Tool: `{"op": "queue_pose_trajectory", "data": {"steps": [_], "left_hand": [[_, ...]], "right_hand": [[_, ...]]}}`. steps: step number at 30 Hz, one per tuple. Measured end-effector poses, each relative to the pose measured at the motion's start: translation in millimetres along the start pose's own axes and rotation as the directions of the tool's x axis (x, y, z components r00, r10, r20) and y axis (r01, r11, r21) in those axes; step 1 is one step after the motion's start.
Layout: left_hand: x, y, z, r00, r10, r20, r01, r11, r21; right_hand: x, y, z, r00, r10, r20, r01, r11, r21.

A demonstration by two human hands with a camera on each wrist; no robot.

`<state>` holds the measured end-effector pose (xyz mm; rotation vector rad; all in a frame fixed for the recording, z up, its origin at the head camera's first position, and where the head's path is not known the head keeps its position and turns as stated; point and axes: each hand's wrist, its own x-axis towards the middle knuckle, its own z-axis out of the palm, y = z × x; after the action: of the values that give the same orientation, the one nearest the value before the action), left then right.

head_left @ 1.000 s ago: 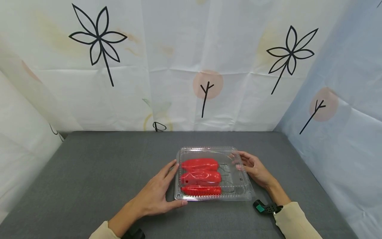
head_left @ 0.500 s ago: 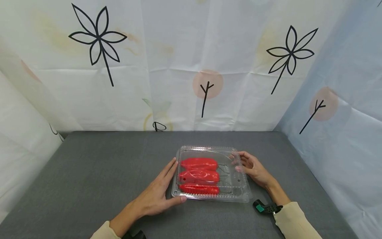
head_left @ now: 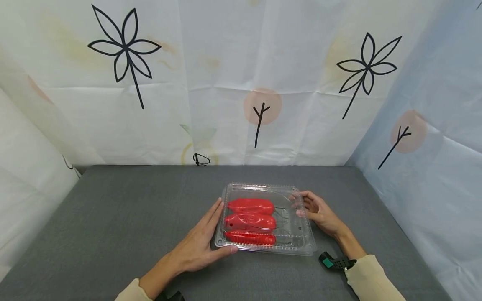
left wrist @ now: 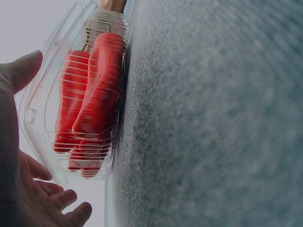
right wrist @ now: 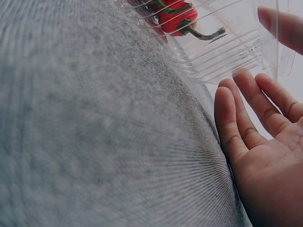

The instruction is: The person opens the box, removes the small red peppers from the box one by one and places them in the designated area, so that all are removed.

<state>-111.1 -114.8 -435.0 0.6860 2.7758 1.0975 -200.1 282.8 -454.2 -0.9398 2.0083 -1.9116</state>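
A clear plastic clamshell box [head_left: 295,234] sits on the table, its lid down. Through the plastic I see three long red peppers [head_left: 250,221] lying side by side, with green stems toward the right, as the pepper [right wrist: 177,21] in the right wrist view shows. My left hand [head_left: 199,240] is at the box's left edge, fingers extended along that side and thumb by the front-left corner. At the right end, my right hand [head_left: 321,213] has its thumb over the rim and its fingers loosely bent beside the wall. Neither hand visibly grips the box.
Grey cloth covers the table [head_left: 124,225] around the box. A white patterned curtain [head_left: 226,83] hangs behind it, and more sheets close off both sides. A dark strap [head_left: 337,261] with a green patch is on the right wrist.
The box has slid slightly left and turned a little, its front-right corner coming toward me. Both hands stay almost where they were.
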Motion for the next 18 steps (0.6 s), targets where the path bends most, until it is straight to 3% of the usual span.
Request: {"op": "queue_pose_trajectory", "data": {"steps": [8, 18], "left_hand": [[1.0, 0.9, 0.4, 1.0, -0.023, -0.012, 0.023, 1.0, -0.003], [1.3, 0.7, 0.8, 0.997, 0.048, -0.059, -0.044, 0.997, 0.067]], "right_hand": [[0.5, -2.8, 2.2, 1.0, 0.001, -0.003, -0.001, 1.0, 0.011], [0.3, -2.5, 2.1, 1.0, 0.006, -0.01, -0.006, 1.0, 0.003]]}}
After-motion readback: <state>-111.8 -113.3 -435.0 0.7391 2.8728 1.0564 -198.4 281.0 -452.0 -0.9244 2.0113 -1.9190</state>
